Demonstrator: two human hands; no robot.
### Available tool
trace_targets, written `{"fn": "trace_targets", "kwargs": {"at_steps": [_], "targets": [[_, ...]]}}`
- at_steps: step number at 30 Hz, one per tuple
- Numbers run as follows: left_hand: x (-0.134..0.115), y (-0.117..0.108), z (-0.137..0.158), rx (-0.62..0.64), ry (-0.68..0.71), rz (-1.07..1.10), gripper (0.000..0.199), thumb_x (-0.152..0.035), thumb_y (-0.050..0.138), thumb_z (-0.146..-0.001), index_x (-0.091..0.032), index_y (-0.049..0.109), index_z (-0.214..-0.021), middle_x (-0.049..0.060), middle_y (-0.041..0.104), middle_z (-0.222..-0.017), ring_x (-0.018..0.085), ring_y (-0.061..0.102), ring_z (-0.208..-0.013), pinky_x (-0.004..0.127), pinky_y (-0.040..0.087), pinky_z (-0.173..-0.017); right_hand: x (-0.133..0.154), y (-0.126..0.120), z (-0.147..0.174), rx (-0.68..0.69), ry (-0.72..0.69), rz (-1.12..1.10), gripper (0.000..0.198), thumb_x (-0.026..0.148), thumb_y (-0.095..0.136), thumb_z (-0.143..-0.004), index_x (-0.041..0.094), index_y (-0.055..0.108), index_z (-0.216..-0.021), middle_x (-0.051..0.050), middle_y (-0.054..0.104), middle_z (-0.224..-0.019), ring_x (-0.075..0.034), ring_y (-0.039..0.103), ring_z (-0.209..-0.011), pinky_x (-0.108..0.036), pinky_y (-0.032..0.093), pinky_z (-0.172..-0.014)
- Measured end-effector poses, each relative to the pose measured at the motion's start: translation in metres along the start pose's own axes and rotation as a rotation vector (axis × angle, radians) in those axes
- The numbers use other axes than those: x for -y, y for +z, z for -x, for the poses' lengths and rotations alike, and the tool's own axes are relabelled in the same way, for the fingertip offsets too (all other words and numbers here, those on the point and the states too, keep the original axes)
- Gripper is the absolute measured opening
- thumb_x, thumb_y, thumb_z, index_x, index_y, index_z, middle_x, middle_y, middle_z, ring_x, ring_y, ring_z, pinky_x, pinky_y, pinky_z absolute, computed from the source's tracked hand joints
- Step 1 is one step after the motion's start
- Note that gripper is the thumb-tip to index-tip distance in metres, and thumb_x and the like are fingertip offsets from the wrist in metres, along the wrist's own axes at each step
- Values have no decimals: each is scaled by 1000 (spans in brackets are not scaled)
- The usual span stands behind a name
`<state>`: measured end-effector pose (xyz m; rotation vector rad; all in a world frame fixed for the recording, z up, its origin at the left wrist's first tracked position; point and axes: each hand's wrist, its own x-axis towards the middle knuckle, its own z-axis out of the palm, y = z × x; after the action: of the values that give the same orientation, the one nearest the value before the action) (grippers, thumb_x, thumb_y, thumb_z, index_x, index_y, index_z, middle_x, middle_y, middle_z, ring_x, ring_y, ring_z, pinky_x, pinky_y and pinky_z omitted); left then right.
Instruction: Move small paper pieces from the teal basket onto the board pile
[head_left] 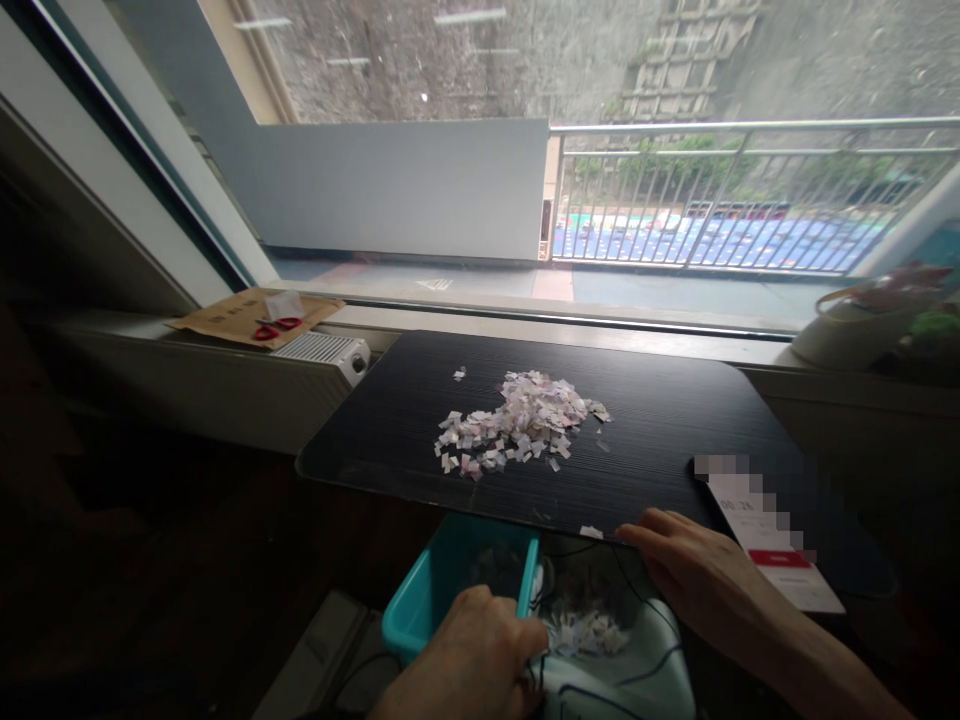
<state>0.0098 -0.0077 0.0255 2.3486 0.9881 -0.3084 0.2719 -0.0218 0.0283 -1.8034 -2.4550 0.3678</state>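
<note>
Paper scraps (540,410) left heaped on black table (652,410); others seen in pale container (652,690). Teal bin (414,615) clasped at rim by left hand (476,640). Right hand (694,560) placed at table edge; grip undeterminable.

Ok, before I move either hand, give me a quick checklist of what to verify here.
1. Teal bin below the front edge of the black table: ok.
2. Left hand gripping the teal bin firmly: cannot tell; it is at the rim, but the fingers are partly hidden.
3. Paper scraps all in one pile: not ok; a few lie apart, including a loose piece at the front edge, near the right hand.
4. Phone clear of the pile: ok; it lies off to the right.
5. Scissors off the table: ok; they lie on the envelope by the window.
</note>
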Motion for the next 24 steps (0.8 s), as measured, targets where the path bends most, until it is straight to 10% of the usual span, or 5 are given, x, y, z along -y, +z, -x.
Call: {"fn": "trace_targets", "kwargs": {"at_steps": [24], "targets": [[-4,-4,-5,29,-14,53,9,-27,66,-79,-20,67,-85,8,67,-88,30,62,-88,34,43,-75,-12,3,-14,-49,-22,-124,26,15,38,-93,21,63,-92,-3,64,-83,-17,59,-77,-28,43,-69]]}}
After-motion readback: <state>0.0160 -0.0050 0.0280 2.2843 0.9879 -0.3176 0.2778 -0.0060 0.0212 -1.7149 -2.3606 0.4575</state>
